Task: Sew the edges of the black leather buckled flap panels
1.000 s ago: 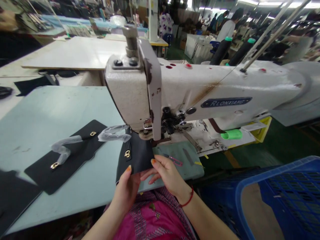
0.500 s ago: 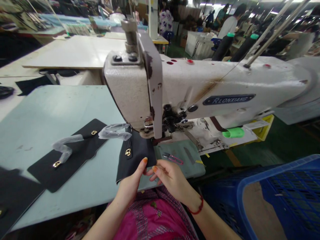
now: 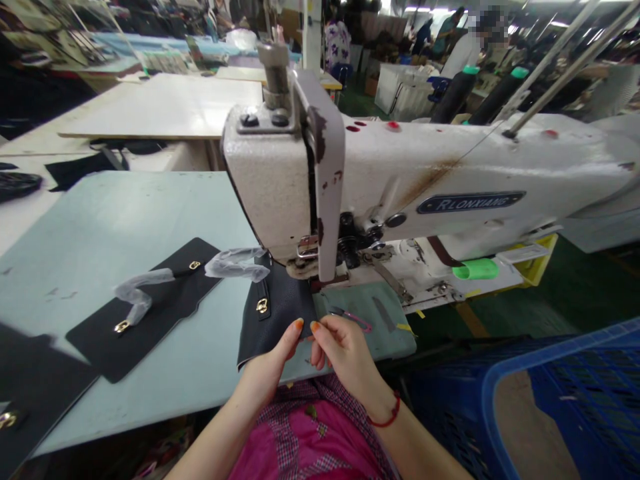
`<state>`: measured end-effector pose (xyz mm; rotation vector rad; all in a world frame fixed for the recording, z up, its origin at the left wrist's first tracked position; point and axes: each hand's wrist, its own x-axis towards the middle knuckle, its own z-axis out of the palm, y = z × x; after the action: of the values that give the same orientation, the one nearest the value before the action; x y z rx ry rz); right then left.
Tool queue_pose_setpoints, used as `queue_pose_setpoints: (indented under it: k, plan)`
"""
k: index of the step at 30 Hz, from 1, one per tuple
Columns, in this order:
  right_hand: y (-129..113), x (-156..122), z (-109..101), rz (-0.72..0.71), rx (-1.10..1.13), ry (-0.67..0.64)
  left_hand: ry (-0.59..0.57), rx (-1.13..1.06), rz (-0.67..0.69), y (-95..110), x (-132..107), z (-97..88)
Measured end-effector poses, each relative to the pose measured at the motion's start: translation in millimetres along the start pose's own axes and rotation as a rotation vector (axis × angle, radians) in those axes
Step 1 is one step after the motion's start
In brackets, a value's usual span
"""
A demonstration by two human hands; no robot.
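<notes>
Left forearm (image 3: pixel 220 427) and right forearm (image 3: pixel 420 440) bare, angled forward, converging. Left hand (image 3: pixel 273 360): thumb uppermost, pointing forward and rightward; other fingers mostly hidden beneath. Right hand (image 3: pixel 345 350): thumb extended toward left thumb, lower fingers curled under. Thumb tips near each other, nails orange.

most fingers of the left hand (image 3: pixel 273 363) hidden beneath the black panel (image 3: pixel 280 310), panel's far end hidden under the sewing machine (image 3: pixel 273 193) beyond the grip, right hand's (image 3: pixel 347 353) pinch unclear, blue basket (image 3: pixel 489 407) right of the grip cut off, distant person's (image 3: pixel 456 59) head blurred
</notes>
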<state>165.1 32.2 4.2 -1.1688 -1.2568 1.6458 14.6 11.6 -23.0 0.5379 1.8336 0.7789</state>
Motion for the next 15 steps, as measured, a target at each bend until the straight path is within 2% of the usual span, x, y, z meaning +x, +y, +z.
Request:
queue_pose_setpoints:
  k: [4, 9, 15]
  plan:
    - [-1.8, 7.9, 1.6, -0.005, -0.001, 0.008, 0.009, -0.009, -0.026, 3.9, 7.3, 0.5]
    - [-4.8, 19.6, 3.0, -0.019, 0.002, 0.021, -0.051, -0.110, 0.124, 7.2, 21.4, 3.9]
    - [-2.5, 35.2, 3.8, -0.070, 0.000, 0.020, -0.146, -0.234, 0.195, 22.9, 26.0, 6.4]
